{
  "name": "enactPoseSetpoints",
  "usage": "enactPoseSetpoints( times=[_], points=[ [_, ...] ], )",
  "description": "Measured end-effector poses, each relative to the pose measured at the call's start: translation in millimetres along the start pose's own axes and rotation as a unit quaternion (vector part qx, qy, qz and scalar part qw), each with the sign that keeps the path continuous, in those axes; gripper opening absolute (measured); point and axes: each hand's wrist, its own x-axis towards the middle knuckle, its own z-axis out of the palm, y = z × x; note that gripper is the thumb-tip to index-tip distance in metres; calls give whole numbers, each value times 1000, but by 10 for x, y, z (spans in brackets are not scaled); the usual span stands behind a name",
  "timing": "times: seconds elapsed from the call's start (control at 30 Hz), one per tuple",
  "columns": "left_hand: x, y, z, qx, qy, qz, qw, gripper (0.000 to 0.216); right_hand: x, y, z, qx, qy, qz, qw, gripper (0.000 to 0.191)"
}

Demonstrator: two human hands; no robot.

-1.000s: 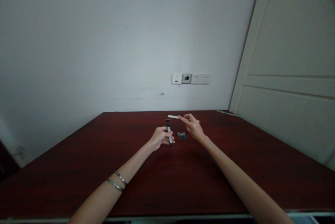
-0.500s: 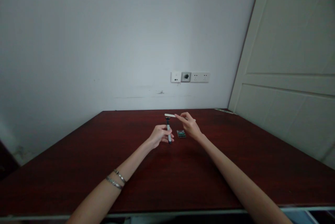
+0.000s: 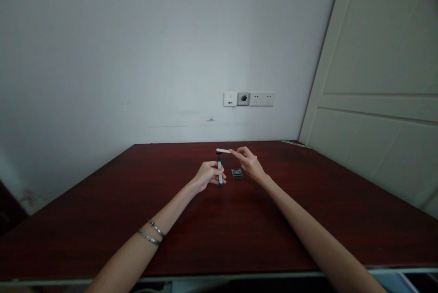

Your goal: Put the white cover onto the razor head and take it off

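My left hand [image 3: 207, 175] is closed around the grey handle of a razor [image 3: 219, 173], which stands nearly upright with its dark head at the top. Between the fingers of my right hand [image 3: 250, 164] is a slim white toothbrush-like stick [image 3: 223, 150], held almost level. Its left end lies over the razor's head and seems to touch it; any bristles are too small to make out. Below and between the hands, a small clear case [image 3: 237, 173] with dark green contents lies on the table.
The dark red wooden table [image 3: 191, 243] reaches back to a white wall. Sockets and switches [image 3: 248, 99] are set in that wall. A pale panelled door [image 3: 379, 101] borders the right side, and a thin strip [image 3: 294, 144] lies at the far right corner.
The razor has shifted slightly left and stands straighter, its head now right under the stick's end. Both hands keep their holds. The view has tilted very slightly.
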Motion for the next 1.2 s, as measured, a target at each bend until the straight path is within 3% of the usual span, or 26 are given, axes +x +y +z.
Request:
enactPoseSetpoints(
  times=[0.23, 0.43, 0.63, 0.73, 0.9, 1.0, 1.1, 1.2],
  points=[
    [15, -37, -8, 12, 6, -1, 1000, 19, 18, -1, -70, -12, 22, 13, 1000, 56],
    [9, -30, -2, 19, 4, 9, 1000, 16, 7, -18, -36, -24, -12, -5, 1000, 56],
    [13, -3, -12, 20, 16, 14, 1000, 18, -8, 59, -173, -27, 23, 23, 999, 54],
    [16, -32, -2, 20, 6, 6, 1000, 19, 63, -29, -144, -11, 38, 30, 999, 53],
    [30, -85, -22, 3, -50, 42, 998, 26, 26, -17, -96, -5, 4, 30, 1000, 51],
    [40, -96, -42, -16, -73, 70, 995, 32, -29, 75, -151, -2, 42, 62, 997, 47],
    [46, -94, -43, -48, -77, 72, 993, 41, -21, 79, -223, 17, 66, 81, 994, 42],
    [47, -90, -28, -72, -65, 66, 993, 47, 48, -39, -270, 45, 45, 86, 994, 40]
  ],
)
